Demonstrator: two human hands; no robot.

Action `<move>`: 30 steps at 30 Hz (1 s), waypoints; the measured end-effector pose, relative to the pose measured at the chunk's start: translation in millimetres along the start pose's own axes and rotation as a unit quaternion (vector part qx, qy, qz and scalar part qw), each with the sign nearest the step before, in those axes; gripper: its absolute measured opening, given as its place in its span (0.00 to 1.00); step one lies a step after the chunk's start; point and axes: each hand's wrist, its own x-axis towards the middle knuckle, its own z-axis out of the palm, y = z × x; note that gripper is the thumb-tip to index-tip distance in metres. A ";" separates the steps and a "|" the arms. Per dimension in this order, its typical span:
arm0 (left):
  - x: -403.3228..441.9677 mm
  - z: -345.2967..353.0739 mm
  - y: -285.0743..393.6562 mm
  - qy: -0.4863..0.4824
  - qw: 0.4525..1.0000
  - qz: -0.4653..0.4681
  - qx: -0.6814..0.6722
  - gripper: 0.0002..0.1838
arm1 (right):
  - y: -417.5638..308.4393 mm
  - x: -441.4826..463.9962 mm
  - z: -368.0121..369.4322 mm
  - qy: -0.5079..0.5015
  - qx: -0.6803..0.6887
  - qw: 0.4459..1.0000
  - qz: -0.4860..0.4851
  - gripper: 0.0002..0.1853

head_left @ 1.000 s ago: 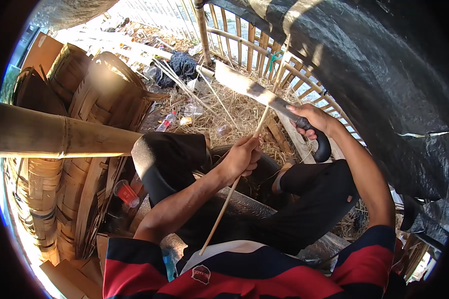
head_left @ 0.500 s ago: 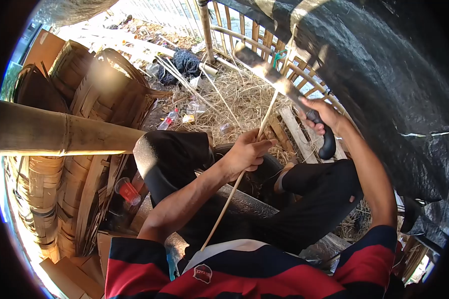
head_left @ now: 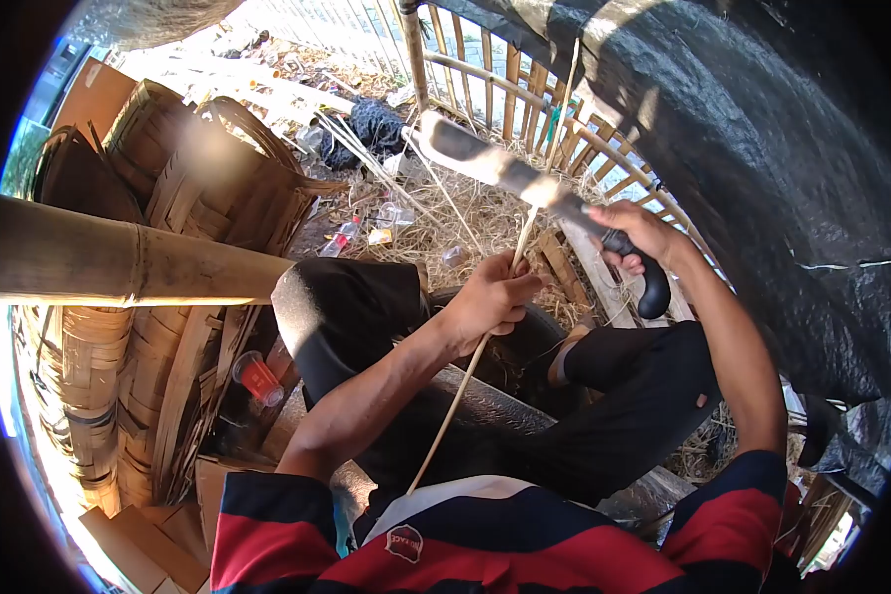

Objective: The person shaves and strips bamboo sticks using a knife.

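Left hand (head_left: 487, 302) closed round stick (head_left: 451, 413), right hand (head_left: 638, 236) round knife handle (head_left: 652, 289); red cup (head_left: 258, 379) beside woven baskets (head_left: 93, 381), contents unclear

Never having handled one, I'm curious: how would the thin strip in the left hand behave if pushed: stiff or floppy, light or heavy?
The strip is probably light, being so thin. It seems fairly stiff, running nearly straight beyond the left hand on both sides. Being long and slim, it might flex somewhat.

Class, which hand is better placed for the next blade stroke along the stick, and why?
Probably the right hand: it grips the knife by its black handle, and the blade crosses the stick. The left hand is occupied gripping the stick.
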 end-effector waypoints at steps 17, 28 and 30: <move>4.5 7.9 11.9 0.005 0.999 -0.002 -0.035 0.17 | -8.4 -5.2 13.6 -0.035 -0.013 0.999 -0.009 0.29; 19.0 -6.9 7.4 0.022 0.996 0.060 -0.063 0.09 | 14.3 -1.8 -25.0 0.106 0.056 0.985 -0.123 0.25; 17.5 -8.4 13.8 0.080 0.992 0.075 -0.062 0.11 | 17.4 -3.3 -27.1 0.119 0.050 0.980 -0.150 0.20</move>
